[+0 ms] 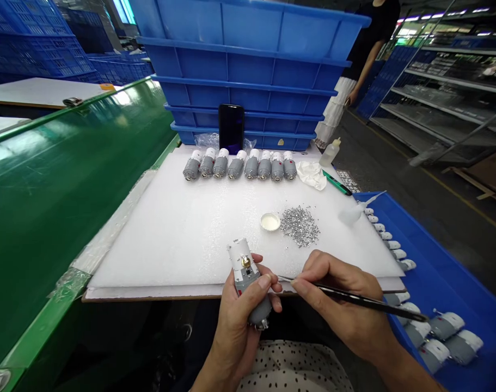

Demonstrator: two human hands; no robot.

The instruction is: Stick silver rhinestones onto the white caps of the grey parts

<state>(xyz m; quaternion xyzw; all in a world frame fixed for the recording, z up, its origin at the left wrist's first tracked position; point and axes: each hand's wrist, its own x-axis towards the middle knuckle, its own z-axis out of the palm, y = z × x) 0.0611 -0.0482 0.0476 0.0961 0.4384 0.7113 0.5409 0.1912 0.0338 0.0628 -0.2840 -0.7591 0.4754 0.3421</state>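
Observation:
My left hand (242, 310) is closed around a grey-and-white cylindrical unit (240, 256), held tilted above the table's front edge. A round gold piece sits on its white part, with a small dark square below. In my right hand (346, 305) is a slim black pen-like tool (366, 299), pinched between thumb and fingers. Its thin pale tip reaches my left fingertips; whether it touches anything there I cannot tell. Beyond my hands are a small white dish (269, 221) with pale contents and a heap of tiny silvery pieces (300, 226).
Several similar units (251, 165) stand in a row before a black phone (231, 129) and stacked blue crates (248, 71). Crumpled tissue (312, 174), a green cutter (337, 183) and a bottle (330, 152) lie at right. A blue bin (447, 267) holds more units. A person (362, 60) stands behind.

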